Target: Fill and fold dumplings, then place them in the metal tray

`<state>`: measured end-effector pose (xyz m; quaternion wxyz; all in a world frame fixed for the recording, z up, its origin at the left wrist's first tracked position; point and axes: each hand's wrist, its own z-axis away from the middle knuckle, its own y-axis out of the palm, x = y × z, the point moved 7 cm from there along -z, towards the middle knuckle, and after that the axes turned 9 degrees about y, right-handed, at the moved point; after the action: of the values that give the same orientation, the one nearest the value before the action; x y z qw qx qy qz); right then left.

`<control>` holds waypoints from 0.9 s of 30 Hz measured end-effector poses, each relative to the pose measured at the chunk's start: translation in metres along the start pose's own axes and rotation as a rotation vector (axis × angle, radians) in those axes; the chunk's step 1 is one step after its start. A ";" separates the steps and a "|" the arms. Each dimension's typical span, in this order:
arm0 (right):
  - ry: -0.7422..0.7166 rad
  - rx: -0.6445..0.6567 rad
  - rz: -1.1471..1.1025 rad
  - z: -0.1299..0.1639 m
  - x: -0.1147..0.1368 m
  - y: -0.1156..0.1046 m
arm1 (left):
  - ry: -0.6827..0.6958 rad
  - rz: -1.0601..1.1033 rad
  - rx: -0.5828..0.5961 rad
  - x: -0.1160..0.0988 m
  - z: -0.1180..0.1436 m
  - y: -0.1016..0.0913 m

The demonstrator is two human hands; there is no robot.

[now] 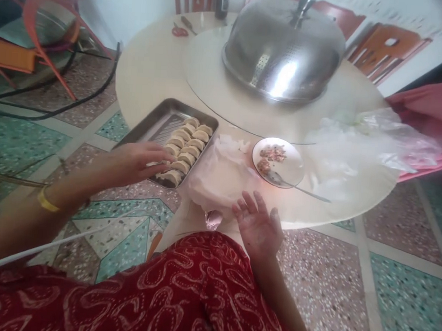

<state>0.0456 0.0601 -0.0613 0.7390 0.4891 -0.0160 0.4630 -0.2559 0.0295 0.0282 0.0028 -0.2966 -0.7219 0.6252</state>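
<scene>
**Left hand at dumpling tray**

Left hand [141, 161] lies over the near end of the tray [148, 126], fingers [161, 157] flat and together on the dumplings [184, 146]. Right hand [257, 225] hovers palm-up at the bench [155, 66] edge, fingers spread, holding nothing. Plate [292, 162] with spoon [298, 187] at 1 o'clock from it; wrappers [220, 178] at 10.

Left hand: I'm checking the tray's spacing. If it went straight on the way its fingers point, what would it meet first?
The left hand points right across the metal tray. Its fingers would likely meet the rows of dumplings first; they may already touch one, depth unclear.
</scene>
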 end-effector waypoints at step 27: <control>-0.121 -0.060 0.019 0.042 0.018 -0.095 | -1.073 1.601 -0.891 -0.009 0.085 0.115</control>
<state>0.1401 0.0324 -0.0983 0.7465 0.4938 -0.0791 0.4389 -0.2319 -0.0462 -0.0908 -0.8374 -0.3450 -0.3871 0.1731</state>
